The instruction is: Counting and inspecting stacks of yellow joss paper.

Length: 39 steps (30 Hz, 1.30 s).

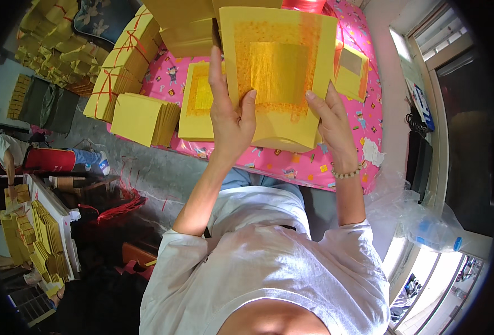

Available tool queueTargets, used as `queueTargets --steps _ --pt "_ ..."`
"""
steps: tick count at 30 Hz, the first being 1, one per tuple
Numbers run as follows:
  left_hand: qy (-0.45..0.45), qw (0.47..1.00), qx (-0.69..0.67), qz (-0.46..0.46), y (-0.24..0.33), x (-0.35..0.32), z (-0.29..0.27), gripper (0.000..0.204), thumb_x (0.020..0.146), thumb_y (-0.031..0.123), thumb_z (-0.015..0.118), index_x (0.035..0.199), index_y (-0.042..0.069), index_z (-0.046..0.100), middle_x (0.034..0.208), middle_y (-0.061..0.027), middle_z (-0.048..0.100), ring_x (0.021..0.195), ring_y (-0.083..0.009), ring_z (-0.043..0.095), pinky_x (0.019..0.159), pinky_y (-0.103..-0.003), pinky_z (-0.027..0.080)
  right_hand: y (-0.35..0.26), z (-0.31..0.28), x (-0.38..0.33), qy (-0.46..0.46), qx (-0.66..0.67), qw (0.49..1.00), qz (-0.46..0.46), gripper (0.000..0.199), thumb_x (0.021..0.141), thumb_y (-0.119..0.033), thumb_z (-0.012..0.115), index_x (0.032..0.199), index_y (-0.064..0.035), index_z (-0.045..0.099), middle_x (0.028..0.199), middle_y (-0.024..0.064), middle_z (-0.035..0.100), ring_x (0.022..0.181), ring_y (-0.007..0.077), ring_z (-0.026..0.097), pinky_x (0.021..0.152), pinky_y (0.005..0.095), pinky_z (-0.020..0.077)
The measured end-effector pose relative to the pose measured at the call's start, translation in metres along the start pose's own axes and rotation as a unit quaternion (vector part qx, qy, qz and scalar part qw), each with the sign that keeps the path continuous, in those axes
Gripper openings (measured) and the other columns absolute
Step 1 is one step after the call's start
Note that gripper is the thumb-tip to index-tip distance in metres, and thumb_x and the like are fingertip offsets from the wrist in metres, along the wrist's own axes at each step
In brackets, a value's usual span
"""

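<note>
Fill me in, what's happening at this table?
A person holds a stack of yellow paper sheets with a gold foil square, the left hand and the right hand gripping its lower edge above a pink patterned table cover. More yellow stacks and tied bundles lie alongside. Another person works at far left.

A home workshop: bundled yellow paper stacks (125, 61) crowd a pink-clothed table (364, 106).

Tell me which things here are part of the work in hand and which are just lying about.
In hand:
left hand
right hand
yellow paper stack with gold foil square, held by both
loose sheet pile beneath it
pink cloth

Lying about:
tied yellow bundles
clear plastic bag
black pouch
</note>
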State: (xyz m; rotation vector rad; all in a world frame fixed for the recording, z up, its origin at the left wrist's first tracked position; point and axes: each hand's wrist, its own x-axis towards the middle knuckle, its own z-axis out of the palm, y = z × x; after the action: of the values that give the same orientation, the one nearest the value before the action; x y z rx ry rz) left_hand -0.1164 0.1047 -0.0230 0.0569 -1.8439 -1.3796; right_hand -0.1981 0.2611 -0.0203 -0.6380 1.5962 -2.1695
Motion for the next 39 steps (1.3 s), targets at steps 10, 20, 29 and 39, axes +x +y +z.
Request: queueTargets --steps 10,20,29,39 --pt "-0.062 0.992 -0.103 -0.027 -0.040 0.013 0.007 0.045 0.085 0.000 0.059 0.125 0.001 0.039 0.109 -0.0130 0.059 0.098 -0.0177 0.059 0.082 -0.029 0.047 0.009 -0.023 0.014 0.022 -0.089 0.994 -0.060 0.025 0.091 -0.010 0.056 0.113 0.0018 0.055 0.103 0.0059 0.064 0.091 0.0100 0.059 0.078 0.0263 0.0478" --pt "-0.026 0.990 -0.135 -0.014 -0.032 0.018 0.014 0.037 0.088 0.006 0.059 0.120 0.000 0.041 0.108 -0.0109 0.058 0.100 -0.0161 0.056 0.086 -0.030 0.044 0.011 -0.017 0.013 0.025 -0.127 0.990 -0.050 0.029 0.085 -0.011 0.065 0.110 0.0015 0.057 0.101 0.0076 0.065 0.090 0.0118 0.061 0.077 0.0270 0.0490" --pt "-0.030 0.989 -0.145 -0.016 -0.039 0.021 0.015 0.039 0.090 0.003 0.055 0.125 0.001 0.040 0.111 -0.0088 0.056 0.102 -0.0148 0.054 0.088 -0.028 0.043 0.011 -0.012 0.017 0.043 -0.164 0.983 -0.077 0.028 0.085 -0.015 0.068 0.107 0.0007 0.060 0.098 0.0075 0.066 0.088 0.0120 0.060 0.076 0.0272 0.0491" --pt "-0.091 0.977 -0.183 -0.057 -0.034 0.038 0.004 0.039 0.089 -0.001 0.053 0.126 0.001 0.040 0.115 -0.0086 0.054 0.108 -0.0151 0.051 0.093 -0.029 0.041 0.004 -0.017 0.033 0.023 -0.166 0.984 -0.052 0.031 0.085 -0.019 0.068 0.106 0.0011 0.061 0.094 0.0066 0.066 0.082 0.0122 0.061 0.070 0.0275 0.0494"
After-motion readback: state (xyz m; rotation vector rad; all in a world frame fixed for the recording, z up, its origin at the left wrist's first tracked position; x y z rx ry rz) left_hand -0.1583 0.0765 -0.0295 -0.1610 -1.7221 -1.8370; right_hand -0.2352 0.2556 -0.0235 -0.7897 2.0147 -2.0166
